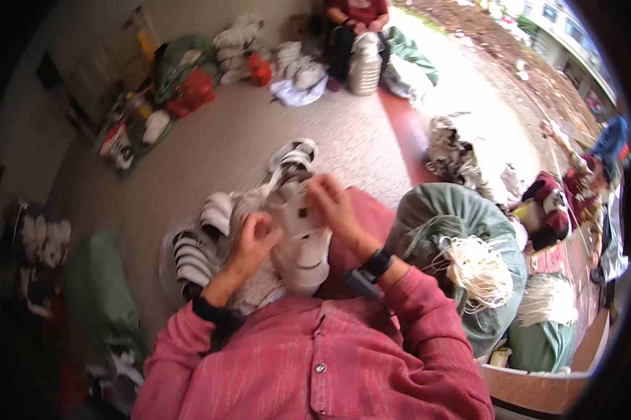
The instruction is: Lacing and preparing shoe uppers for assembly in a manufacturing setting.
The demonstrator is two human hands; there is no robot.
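A white shoe upper (pixel 300 255) with a small dark patch lies on my lap, its rounded end toward me. My right hand (pixel 335 210) has its fingers bent against the upper's far right edge. Just left of the upper, my left hand (pixel 251 245) is raised with thumb and fingers curled together in a pinch; anything thin between them is too blurred to make out. Beyond the upper lies a white-and-dark striped piece (pixel 294 154). More uppers with white and dark bands (pixel 193 257) lie by my left forearm.
At my right stands a full green sack (pixel 417 217) with a bundle of cream laces (pixel 480 273) on it. More laces (pixel 545 299) top another green sack (pixel 539 344). A seated person (pixel 359 14) holds stacked white uppers (pixel 364 66). Heaped uppers (pixel 455 150) lie at right.
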